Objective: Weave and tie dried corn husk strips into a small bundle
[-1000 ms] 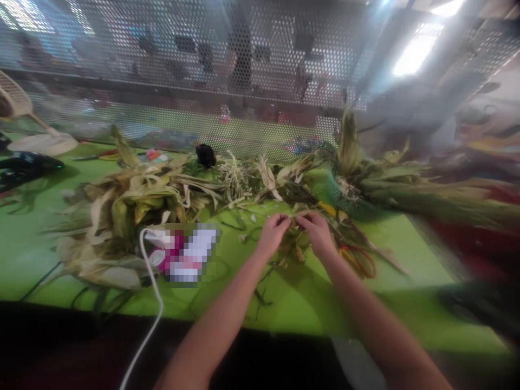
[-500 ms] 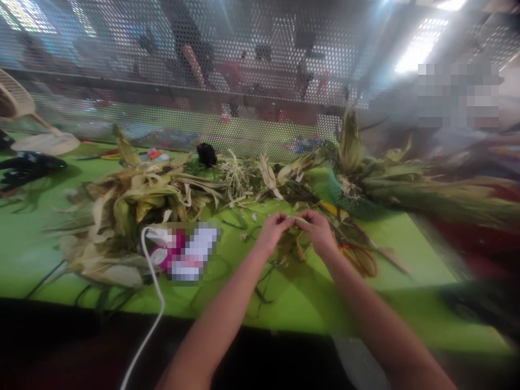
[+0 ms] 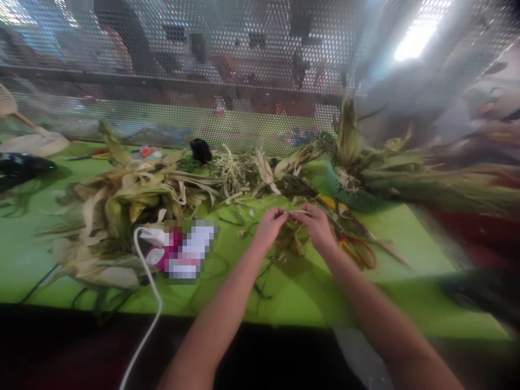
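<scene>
Pinching one thin husk strip [image 3: 296,215] between my left hand [image 3: 268,229] and right hand [image 3: 318,228] above the green counter [image 3: 309,292]; no legible writing.

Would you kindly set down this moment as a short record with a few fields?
Surface: green table
Left hand: pinching one end of a thin husk strip
Right hand: pinching the other end of it
Left of the hands: heap of corn husks, white cable
Right: green basket, orange-handled scissors
Behind: perforated metal screen
</scene>
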### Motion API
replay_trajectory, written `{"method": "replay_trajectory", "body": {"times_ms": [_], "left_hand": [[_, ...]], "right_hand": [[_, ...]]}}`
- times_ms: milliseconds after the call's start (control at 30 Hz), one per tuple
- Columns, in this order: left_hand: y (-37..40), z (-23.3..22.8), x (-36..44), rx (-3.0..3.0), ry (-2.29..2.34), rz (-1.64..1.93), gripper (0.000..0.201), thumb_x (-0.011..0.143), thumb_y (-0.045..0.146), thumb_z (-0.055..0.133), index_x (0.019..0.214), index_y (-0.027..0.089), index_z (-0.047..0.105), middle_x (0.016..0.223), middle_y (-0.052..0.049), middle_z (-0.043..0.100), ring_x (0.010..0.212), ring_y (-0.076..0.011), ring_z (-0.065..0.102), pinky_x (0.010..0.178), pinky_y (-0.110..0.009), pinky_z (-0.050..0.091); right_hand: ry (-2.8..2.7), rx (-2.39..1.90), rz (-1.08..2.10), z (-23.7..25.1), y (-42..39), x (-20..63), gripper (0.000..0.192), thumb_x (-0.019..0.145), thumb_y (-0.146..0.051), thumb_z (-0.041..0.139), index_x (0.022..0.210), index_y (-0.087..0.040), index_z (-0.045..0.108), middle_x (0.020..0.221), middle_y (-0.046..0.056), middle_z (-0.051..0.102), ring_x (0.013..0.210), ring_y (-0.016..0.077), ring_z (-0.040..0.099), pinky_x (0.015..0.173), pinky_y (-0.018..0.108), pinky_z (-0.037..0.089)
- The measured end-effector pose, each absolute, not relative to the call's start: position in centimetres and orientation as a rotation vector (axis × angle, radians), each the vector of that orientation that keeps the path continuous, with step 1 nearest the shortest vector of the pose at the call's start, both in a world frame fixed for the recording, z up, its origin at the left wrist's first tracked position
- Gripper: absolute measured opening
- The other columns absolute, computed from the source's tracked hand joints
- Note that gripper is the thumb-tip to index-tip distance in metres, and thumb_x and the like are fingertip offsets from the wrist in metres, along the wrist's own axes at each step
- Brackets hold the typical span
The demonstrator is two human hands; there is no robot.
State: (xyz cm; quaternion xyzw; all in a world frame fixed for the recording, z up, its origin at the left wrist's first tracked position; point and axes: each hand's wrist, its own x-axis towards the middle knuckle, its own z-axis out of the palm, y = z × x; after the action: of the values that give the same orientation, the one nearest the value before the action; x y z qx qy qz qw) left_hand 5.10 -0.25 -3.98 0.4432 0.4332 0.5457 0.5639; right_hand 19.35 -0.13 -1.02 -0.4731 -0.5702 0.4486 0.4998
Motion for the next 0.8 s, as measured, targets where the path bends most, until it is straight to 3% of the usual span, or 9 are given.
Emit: {"method": "replay_trajectory", "body": {"times_ms": [200, 500, 800], "left_hand": [[-0.2, -4.3, 5.0, 0.923, 1.035, 1.357, 0.021, 0.067, 0.031, 0.075, 0.071, 0.014, 0.062, 0.063, 0.002, 0.058, 0.063, -0.0103, 0.050, 0.065, -0.024, 0.037], [-0.3, -4.6, 4.9, 0.775, 0.964, 1.273, 0.030, 0.064, 0.037, 0.080, 0.073, 0.014, 0.064, 0.064, 0.000, 0.061, 0.059, -0.0095, 0.053, 0.062, -0.024, 0.039], [-0.4, -3.2, 3.8, 0.957, 0.997, 1.152, 0.020, 0.066, 0.028, 0.077, 0.080, 0.015, 0.072, 0.075, -0.002, 0.068, 0.069, -0.0110, 0.057, 0.070, -0.025, 0.042]], "right_hand": [[-1.551, -1.161, 1.030, -1.8, 0.2, 19.5, 0.030, 0.072, -0.045, 0.072, 0.080, -0.018, 0.065, 0.073, -0.001, 0.063, 0.066, 0.0133, 0.053, 0.062, 0.026, 0.040], [-1.675, -1.197, 0.918, -1.9, 0.5, 20.0, 0.025, 0.075, -0.042, 0.068, 0.071, -0.017, 0.065, 0.065, -0.001, 0.059, 0.063, 0.0134, 0.049, 0.058, 0.025, 0.035], [-1.511, -1.119, 1.323, -0.6, 0.6, 20.5, 0.025, 0.065, -0.039, 0.076, 0.067, -0.017, 0.064, 0.064, 0.000, 0.060, 0.063, 0.0153, 0.055, 0.065, 0.030, 0.042]]}}
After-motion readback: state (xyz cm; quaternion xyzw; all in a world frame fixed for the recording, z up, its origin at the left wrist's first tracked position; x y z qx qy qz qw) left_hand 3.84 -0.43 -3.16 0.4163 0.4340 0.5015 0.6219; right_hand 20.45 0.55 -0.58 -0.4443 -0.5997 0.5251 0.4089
